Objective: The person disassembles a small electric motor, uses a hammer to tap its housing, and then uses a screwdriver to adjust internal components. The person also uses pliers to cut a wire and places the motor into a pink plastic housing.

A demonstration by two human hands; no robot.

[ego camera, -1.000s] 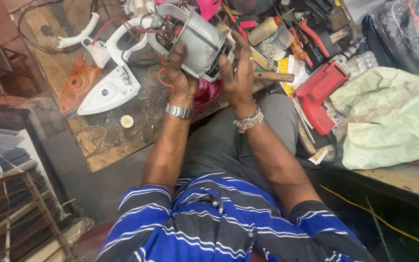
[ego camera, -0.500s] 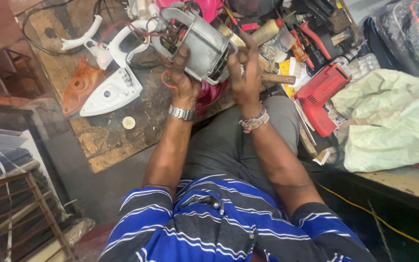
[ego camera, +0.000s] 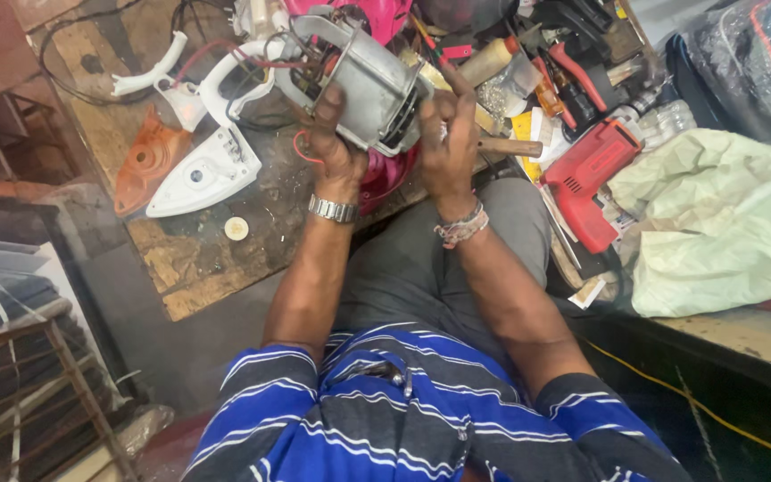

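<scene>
An orange iron soleplate cover and a white clothes iron body lie at the left of the scarred wooden worktop, a small round disc just below them. At centre, a seated person in a blue striped shirt holds a grey electric motor above the worktop's edge: the left hand, a metal watch at its wrist, has its fingers clamped on the casing's underside, while the right hand grips the motor's right end. To the right rest a red power drill and crumpled pale cloth.
</scene>
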